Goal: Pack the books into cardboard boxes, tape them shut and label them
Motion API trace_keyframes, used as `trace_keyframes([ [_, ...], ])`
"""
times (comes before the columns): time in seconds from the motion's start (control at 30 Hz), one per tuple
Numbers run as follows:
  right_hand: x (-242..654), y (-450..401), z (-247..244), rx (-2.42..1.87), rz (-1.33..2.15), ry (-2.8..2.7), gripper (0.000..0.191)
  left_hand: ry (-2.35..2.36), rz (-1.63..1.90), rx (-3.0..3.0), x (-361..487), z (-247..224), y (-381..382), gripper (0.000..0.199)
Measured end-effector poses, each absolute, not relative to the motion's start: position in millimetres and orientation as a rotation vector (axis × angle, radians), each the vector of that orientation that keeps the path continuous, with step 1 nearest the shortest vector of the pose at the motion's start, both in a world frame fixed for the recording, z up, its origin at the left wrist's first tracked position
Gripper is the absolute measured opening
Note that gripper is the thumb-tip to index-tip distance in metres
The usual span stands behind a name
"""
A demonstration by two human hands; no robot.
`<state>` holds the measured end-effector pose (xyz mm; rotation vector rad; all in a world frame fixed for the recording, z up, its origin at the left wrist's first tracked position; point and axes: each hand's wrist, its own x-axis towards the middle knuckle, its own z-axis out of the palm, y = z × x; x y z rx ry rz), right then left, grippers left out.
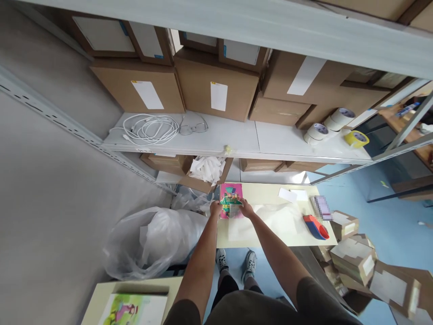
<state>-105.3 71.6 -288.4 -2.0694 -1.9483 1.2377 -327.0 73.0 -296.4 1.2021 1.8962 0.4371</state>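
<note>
One shelving rack (274,140), stacked with cartons, fills the far side, and below it stands one pale counter (259,193). To the left bulges one clear plastic bag (189,225). One open carton (194,183) of white paper scraps sits on the lower shelf. One translucent sheet (270,221) lies across the counter, its left end over the lower right corner of one pink book (231,194). That book is at the counter's left end, directly between the two hands: the left hand (215,207) pinches its left edge, the right hand (246,208) its right edge, thumb over the cover; whether the right also pinches the sheet, I cannot tell. Smaller still are one white cable coil (154,129), one red-and-blue object (315,226), one pair of glasses (193,128), at least two white tape rolls (318,131) and one yellow tape roll (356,139).
</note>
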Motion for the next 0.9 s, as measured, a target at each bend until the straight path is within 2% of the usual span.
trace_keyframes([
  [0.27,-101.7,77.8,-275.5,-2.073,1.222,-1.436,0.069,1.794,0.659,1.612,-293.8,-213.4,79.6,0.032],
  [0.37,-97.7,85.5,-252.1,-1.886,1.213,-1.182,0.072,1.685,0.815,1.673,-289.5,-179.3,79.4,0.035],
  [0.5,-81.0,90.5,-206.4,-1.551,1.302,-1.020,0.064,1.520,1.009,1.531,-292.9,-151.2,80.6,0.035],
  [0.67,-45.1,59.1,-184.3,-1.417,1.393,-0.934,0.058,1.445,1.008,1.278,-295.9,-167.3,55.0,0.035],
  [0.8,-27.0,10.6,-212.4,-1.531,1.452,-0.937,0.055,1.512,0.807,1.178,-287.1,-211.5,6.6,0.027],
  [0.9,-25.4,-19.7,-238.3,-1.769,1.450,-1.003,0.057,1.615,0.683,1.179,-277.1,-241.4,-25.5,0.026],
])
